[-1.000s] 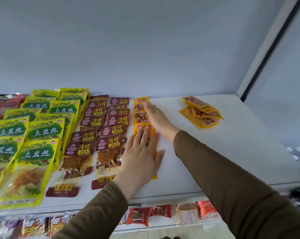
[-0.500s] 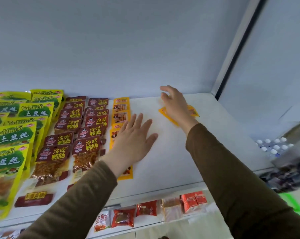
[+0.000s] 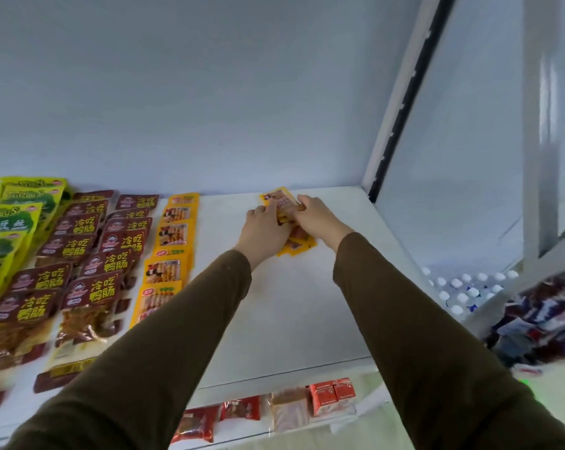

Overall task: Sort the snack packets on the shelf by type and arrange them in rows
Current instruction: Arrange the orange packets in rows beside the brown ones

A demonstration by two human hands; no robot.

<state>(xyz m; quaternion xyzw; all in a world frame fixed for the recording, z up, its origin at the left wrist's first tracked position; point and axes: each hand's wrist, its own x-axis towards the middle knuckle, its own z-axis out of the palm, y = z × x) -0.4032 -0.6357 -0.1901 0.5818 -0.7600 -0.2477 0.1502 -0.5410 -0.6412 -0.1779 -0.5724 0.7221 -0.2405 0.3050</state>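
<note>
On the white shelf (image 3: pixel 291 306) a loose pile of small yellow packets (image 3: pixel 282 203) lies near the back right. My left hand (image 3: pixel 265 228) and my right hand (image 3: pixel 317 216) both rest on that pile, fingers closed around the packets from either side. Further left stands a row of yellow packets (image 3: pixel 172 235) running front to back. Beside it lie two rows of dark red packets (image 3: pixel 112 251). At the far left are large yellow-green packets (image 3: pixel 8 219). The lower packets of the pile are partly hidden under my hands.
The shelf's back wall (image 3: pixel 209 108) is plain pale blue. A white upright post (image 3: pixel 401 102) bounds the shelf on the right. Below the front edge, a lower shelf holds red and orange packets (image 3: pixel 331 396). White bottle caps (image 3: pixel 463 287) show at the lower right.
My left hand has left the yellow row and moved right to the loose pile. My right hand has closed on the pile. The view has swung to the right.
</note>
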